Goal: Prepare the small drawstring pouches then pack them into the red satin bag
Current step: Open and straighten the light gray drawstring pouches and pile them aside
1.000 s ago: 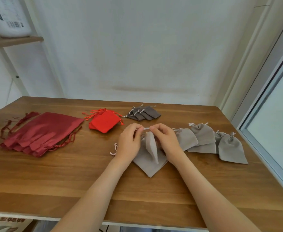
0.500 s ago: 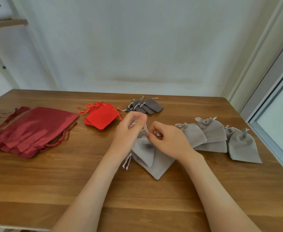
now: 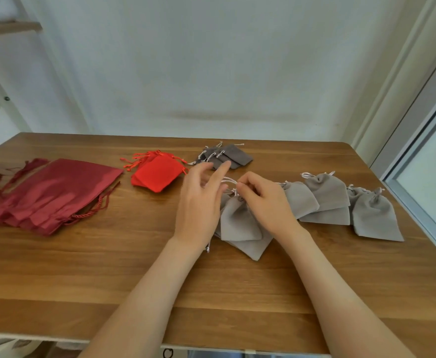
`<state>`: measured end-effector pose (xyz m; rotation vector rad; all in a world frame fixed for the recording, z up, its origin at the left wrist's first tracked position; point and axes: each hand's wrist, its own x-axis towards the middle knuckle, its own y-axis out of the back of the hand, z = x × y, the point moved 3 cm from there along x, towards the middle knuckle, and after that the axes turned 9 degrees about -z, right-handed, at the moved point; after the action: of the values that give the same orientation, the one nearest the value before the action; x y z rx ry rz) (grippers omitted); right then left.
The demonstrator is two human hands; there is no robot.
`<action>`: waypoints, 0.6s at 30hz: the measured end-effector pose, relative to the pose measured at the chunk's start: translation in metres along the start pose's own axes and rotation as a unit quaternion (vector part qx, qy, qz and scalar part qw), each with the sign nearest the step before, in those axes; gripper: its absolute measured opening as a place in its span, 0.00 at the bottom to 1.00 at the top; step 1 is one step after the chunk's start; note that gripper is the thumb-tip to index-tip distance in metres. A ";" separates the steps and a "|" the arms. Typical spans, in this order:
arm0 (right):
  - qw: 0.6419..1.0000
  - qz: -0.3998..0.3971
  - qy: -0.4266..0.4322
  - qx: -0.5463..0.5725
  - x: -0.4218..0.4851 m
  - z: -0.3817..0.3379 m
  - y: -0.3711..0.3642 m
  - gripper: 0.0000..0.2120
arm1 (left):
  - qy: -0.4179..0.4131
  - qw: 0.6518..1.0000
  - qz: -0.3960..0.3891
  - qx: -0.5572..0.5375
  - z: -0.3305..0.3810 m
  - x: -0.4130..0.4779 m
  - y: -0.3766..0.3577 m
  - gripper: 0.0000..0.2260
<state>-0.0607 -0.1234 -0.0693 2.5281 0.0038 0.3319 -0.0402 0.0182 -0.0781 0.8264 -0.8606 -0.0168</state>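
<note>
The gray pouch [image 3: 240,220] lay on the worktop [image 3: 108,275] between the two hands, on top of another pouch of the same gray whose corner poked out below it. The right hand [image 3: 266,202] was curled over its gathered neck, fingertips pinching the white cord [image 3: 228,180]. The left hand [image 3: 200,202] hovered just beside the pouch's left edge with its fingers straight, spread and blurred, gripping nothing. A row of closed gray pouches [image 3: 325,195] lay just right of the right hand. The red satin bags [image 3: 51,195] were stacked well apart at the left of the worktop. Between them and the hands lay small red pouches [image 3: 157,174], with dark gray pouches [image 3: 229,155] behind the left hand's fingers.
</note>
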 end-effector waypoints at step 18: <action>0.959 -0.100 -0.061 0.260 0.001 -0.007 -0.009 0.09 | 0.181 0.932 -0.141 -0.281 -0.006 0.010 0.000 0.06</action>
<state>-0.0606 -0.1120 -0.0687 3.0298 0.3376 0.0974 -0.0296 0.0187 -0.0741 0.3827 -0.3473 -0.3406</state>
